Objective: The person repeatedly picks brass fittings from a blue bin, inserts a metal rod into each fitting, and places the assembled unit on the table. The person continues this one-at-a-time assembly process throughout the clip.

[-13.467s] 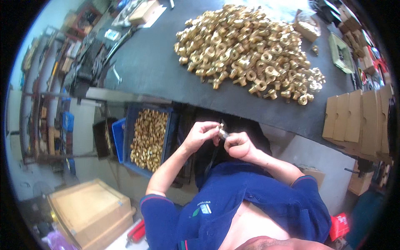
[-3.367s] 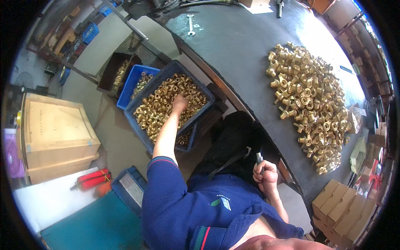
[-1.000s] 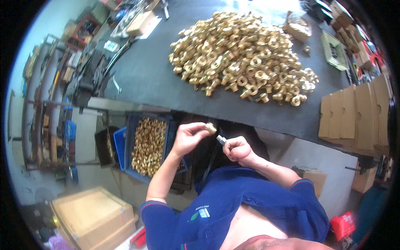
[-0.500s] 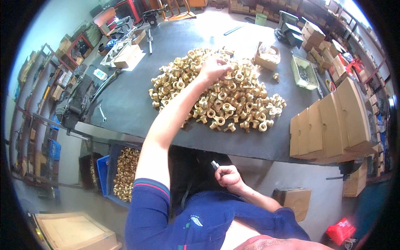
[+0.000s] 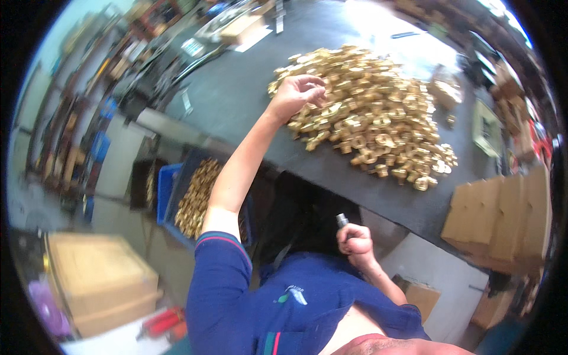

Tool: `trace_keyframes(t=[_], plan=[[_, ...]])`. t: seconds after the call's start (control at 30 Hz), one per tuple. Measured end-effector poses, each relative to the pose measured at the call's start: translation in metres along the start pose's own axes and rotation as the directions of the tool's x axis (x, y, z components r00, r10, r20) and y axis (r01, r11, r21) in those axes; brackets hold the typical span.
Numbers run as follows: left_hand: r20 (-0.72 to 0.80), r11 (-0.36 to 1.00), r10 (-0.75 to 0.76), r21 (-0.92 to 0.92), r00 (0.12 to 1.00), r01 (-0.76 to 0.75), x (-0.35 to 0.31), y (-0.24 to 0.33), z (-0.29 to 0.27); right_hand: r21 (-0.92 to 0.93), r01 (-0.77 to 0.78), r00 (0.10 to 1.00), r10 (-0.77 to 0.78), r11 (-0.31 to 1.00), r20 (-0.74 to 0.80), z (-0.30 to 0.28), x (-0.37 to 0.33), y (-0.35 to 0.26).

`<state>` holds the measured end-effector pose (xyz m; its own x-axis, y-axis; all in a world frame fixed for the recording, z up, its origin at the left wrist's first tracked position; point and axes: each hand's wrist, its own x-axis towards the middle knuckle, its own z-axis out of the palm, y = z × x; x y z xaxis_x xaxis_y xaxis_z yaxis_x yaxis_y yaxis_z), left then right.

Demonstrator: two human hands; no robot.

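Note:
A large heap of brass fittings (image 5: 367, 112), some with flanges and round holes, covers the middle of the dark tabletop. Over the heap's left edge is my left hand (image 5: 299, 96), its fingers loosely bent with a gap at the thumb; I make out no fitting in it, though blur softens the fingertips. Close to my body, below the table edge, my right hand (image 5: 356, 241) is closed round a short grey metal rod (image 5: 342, 220), whose end sticks up past the fingers. The rest of the rod is hidden in the fist.
A blue bin (image 5: 170, 192) of brass fittings stands low on the left, beside my forearm. Cardboard boxes (image 5: 497, 222) line the table's right edge. A wrench (image 5: 187, 102) and an open carton (image 5: 242, 28) lie on the left; a pale green tray (image 5: 486, 127) sits on the right.
The view has swung, so the heap appears further right. My left hand has gone from the heap's middle to its left edge. The right hand still grips the metal rod.

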<state>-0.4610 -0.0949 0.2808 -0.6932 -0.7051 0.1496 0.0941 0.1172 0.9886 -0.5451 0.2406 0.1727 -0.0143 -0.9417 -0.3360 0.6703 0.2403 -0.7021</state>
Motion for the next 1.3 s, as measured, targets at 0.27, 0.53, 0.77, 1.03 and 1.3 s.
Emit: trace_keyframes(t=[0.27,0.53,0.77,1.03,1.3], plan=[[-0.811,0.976,-0.183,-0.082,0.555,0.202,-0.254,-0.124,-0.191,-0.023,-0.134,0.989,0.132,0.991,-0.069,0.004,0.014,0.011],[-0.709,0.671,-0.583,-0.143,0.398,0.728,-0.32,-0.258,-0.195,-0.169,-0.198,0.98,0.199,0.966,-0.015,0.035,0.046,0.005],[-0.821,0.297,-0.435,0.258,0.37,0.92,-0.259,-0.277,-0.203,-0.205,-0.196,0.981,0.188,0.959,-0.058,0.044,0.049,0.015],[-0.805,0.105,-0.352,0.474,0.478,0.874,-0.243,-0.293,-0.198,-0.198,-0.232,0.97,0.213,0.952,-0.115,0.038,0.045,0.025],[-0.75,0.06,-0.363,0.573,0.553,0.817,-0.24,-0.285,-0.2,-0.234,-0.233,0.968,0.203,0.944,-0.145,0.045,0.052,0.022]])
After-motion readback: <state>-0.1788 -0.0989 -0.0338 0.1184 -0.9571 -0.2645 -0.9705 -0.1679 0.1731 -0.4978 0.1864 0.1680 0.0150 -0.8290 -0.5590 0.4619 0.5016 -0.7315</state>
